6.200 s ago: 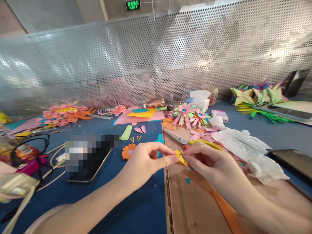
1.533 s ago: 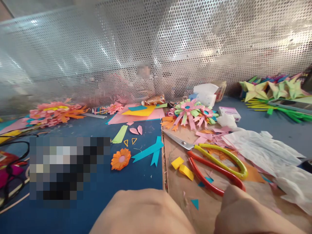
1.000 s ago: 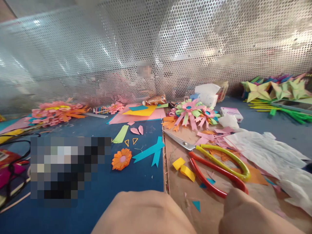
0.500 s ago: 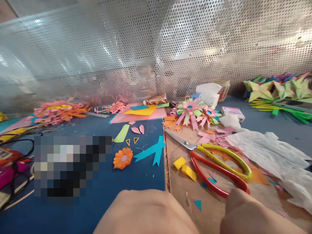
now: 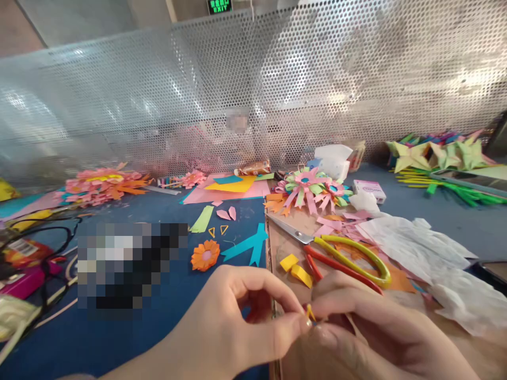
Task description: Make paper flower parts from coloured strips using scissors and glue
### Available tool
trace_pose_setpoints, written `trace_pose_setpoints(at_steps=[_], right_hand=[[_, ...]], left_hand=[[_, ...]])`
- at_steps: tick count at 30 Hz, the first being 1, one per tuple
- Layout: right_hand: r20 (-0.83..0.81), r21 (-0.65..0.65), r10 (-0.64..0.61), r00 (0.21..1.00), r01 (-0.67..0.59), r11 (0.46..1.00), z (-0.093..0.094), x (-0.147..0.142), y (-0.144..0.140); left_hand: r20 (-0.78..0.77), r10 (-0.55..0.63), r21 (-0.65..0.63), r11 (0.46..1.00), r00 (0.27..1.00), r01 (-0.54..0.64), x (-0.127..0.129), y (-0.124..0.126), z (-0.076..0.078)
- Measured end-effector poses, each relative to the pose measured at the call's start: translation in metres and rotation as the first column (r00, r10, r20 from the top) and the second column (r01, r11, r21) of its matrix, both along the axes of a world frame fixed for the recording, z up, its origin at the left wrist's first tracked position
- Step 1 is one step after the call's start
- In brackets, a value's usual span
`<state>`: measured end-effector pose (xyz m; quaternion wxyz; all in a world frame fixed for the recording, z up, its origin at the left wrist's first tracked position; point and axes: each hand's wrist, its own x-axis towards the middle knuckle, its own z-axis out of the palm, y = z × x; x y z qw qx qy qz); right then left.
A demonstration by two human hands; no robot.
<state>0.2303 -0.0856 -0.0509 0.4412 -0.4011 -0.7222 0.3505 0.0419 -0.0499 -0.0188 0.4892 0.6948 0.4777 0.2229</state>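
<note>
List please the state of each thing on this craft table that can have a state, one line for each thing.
left hand: pinching a tiny yellow paper piece
right hand: pinching the same piece, fingertips meeting the left hand's
scissors: lying on the cardboard sheet, untouched; blades look shut
yellow strip: folded, lying loose
orange paper flower: finished, flat on the blue tabletop
white tissue paper: crumpled

Yellow paper scrap, red-and-yellow scissors, blue table.

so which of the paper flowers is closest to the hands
The small orange flower, lying alone on the blue table just beyond the left hand; the pink bunches sit far back by the mesh.
</note>
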Motion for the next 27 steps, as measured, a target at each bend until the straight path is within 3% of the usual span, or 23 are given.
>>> trace_pose_setpoints(at_steps=[3, 8, 18, 22, 27], right_hand=[[-0.047, -0.138, -0.058, 0.997, 0.051, 0.989, 0.001, -0.002, 0.000], [-0.233, -0.221, -0.110, 0.966, 0.058, 0.974, 0.005, -0.005, 0.002], [-0.509, -0.344, -0.073, 0.858, -0.125, 0.931, -0.008, -0.007, 0.013], [-0.580, -0.365, -0.042, 0.814, -0.213, 0.906, -0.012, -0.008, 0.017], [-0.596, -0.423, -0.087, 0.798, -0.221, 0.879, -0.009, -0.010, 0.014]], left_hand=[[0.033, 0.002, -0.116, 0.993, 0.999, 0.002, 0.002, 0.002, 0.011], [0.045, 0.010, -0.156, 0.988, 0.999, -0.003, 0.004, 0.000, 0.017], [0.196, -0.002, -0.275, 0.960, 0.981, 0.057, 0.004, 0.002, 0.006], [0.204, -0.001, -0.294, 0.954, 0.979, 0.062, 0.004, 0.000, 0.007], [0.212, 0.007, -0.314, 0.947, 0.977, 0.062, 0.005, 0.000, 0.011]])
